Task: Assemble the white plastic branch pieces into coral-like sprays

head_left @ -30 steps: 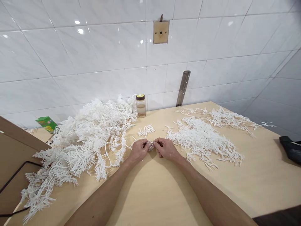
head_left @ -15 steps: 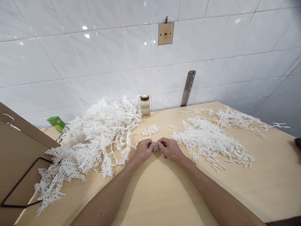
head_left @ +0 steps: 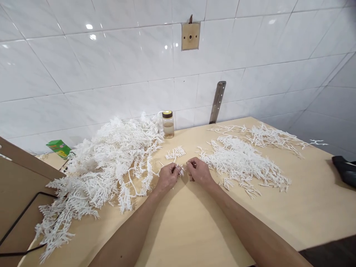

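My left hand is closed in a pinch on a white plastic sprig whose thin tips stick out toward the right. Just across a small gap, my right hand has thumb and fingers pressed together; whatever may be between them is hidden. Left of my hands spreads a large tangled heap of white branching sprigs. A small row of cut-looking white sprigs lies just beyond my fingers. On the right is a flatter pile of loose white sprigs, with barer white stems behind it.
A clear jar with a dark lid holds liquid by the tiled wall. A green box stands behind the heap, a brown panel at left. A metal strip leans at the wall. Something black sits at the right edge.
My hands have drawn slightly apart, opening a gap between the fingertips. The view has turned a little to the right, bringing more of the black object in.
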The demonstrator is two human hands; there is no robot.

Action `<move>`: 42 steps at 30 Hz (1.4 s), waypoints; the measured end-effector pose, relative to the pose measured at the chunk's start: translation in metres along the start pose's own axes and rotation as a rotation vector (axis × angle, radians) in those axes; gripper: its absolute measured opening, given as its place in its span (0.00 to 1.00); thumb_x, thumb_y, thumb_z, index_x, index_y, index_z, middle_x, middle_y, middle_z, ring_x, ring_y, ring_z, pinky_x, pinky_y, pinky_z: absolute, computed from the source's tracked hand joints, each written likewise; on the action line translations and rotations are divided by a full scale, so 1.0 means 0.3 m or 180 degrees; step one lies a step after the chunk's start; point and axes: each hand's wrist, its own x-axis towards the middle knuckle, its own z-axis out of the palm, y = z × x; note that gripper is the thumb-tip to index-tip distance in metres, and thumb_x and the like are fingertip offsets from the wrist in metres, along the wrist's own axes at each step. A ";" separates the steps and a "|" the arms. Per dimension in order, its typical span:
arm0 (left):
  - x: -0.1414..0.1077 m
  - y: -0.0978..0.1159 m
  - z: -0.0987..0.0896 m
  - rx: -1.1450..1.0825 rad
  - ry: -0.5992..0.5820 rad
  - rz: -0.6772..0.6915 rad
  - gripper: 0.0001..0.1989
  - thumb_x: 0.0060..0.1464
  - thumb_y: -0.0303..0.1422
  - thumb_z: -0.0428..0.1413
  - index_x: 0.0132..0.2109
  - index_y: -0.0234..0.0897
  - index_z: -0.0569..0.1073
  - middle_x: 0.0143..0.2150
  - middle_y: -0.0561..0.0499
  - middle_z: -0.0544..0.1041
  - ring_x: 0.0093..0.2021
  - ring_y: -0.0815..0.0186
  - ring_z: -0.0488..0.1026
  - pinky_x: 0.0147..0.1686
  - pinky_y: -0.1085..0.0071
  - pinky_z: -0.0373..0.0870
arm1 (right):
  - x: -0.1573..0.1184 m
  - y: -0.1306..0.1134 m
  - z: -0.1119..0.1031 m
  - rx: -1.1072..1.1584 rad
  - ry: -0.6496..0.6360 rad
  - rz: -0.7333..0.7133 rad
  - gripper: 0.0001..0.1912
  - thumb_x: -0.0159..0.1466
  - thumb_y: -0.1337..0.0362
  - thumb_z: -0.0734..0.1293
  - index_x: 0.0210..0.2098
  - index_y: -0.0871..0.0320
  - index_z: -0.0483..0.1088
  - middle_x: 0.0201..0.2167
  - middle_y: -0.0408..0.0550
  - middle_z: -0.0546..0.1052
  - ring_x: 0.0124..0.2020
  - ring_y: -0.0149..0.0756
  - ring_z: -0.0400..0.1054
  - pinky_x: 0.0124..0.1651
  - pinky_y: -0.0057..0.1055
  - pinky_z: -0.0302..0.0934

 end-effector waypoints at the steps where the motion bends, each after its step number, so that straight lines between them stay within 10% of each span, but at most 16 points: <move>1: -0.002 0.004 0.000 -0.0057 -0.0001 -0.0016 0.16 0.56 0.42 0.51 0.25 0.38 0.62 0.19 0.58 0.61 0.22 0.71 0.58 0.25 0.74 0.53 | 0.002 0.004 -0.006 0.0092 0.0114 0.0071 0.09 0.60 0.56 0.62 0.33 0.55 0.65 0.15 0.37 0.69 0.12 0.32 0.65 0.18 0.27 0.59; 8: -0.005 0.021 0.000 -0.0289 0.0120 -0.0049 0.17 0.56 0.42 0.52 0.24 0.38 0.63 0.18 0.57 0.63 0.20 0.72 0.59 0.24 0.74 0.55 | -0.009 -0.010 -0.039 -0.0554 0.0856 -0.0620 0.09 0.60 0.60 0.63 0.36 0.58 0.71 0.26 0.46 0.76 0.21 0.32 0.68 0.28 0.29 0.64; 14: -0.002 0.023 0.001 -0.0558 0.0076 -0.0171 0.16 0.55 0.43 0.53 0.26 0.37 0.65 0.16 0.57 0.64 0.19 0.71 0.61 0.22 0.74 0.57 | -0.038 -0.026 0.004 -0.0397 0.0213 -0.1453 0.10 0.63 0.61 0.64 0.35 0.58 0.76 0.35 0.50 0.79 0.26 0.31 0.70 0.30 0.28 0.65; 27: 0.017 -0.013 0.011 0.0224 0.0173 0.0137 0.16 0.55 0.39 0.52 0.23 0.38 0.60 0.19 0.58 0.60 0.22 0.72 0.57 0.23 0.75 0.52 | -0.020 0.006 0.036 -0.0888 0.0420 -0.1538 0.09 0.62 0.64 0.62 0.29 0.58 0.72 0.29 0.48 0.77 0.26 0.32 0.68 0.34 0.30 0.63; 33: -0.001 0.004 0.009 -0.0249 0.0205 -0.0022 0.15 0.56 0.41 0.51 0.25 0.38 0.62 0.18 0.58 0.62 0.20 0.72 0.59 0.22 0.76 0.55 | 0.004 -0.001 0.026 -0.0783 0.0924 -0.0491 0.06 0.58 0.63 0.61 0.28 0.57 0.68 0.24 0.46 0.74 0.25 0.36 0.68 0.31 0.32 0.61; 42: -0.006 0.030 -0.003 -0.0682 0.0272 -0.0199 0.17 0.55 0.43 0.54 0.24 0.37 0.65 0.16 0.56 0.66 0.17 0.72 0.62 0.22 0.75 0.59 | 0.022 0.007 -0.080 -0.0696 0.1085 -0.0340 0.13 0.59 0.55 0.63 0.33 0.58 0.70 0.29 0.49 0.77 0.24 0.36 0.68 0.34 0.34 0.63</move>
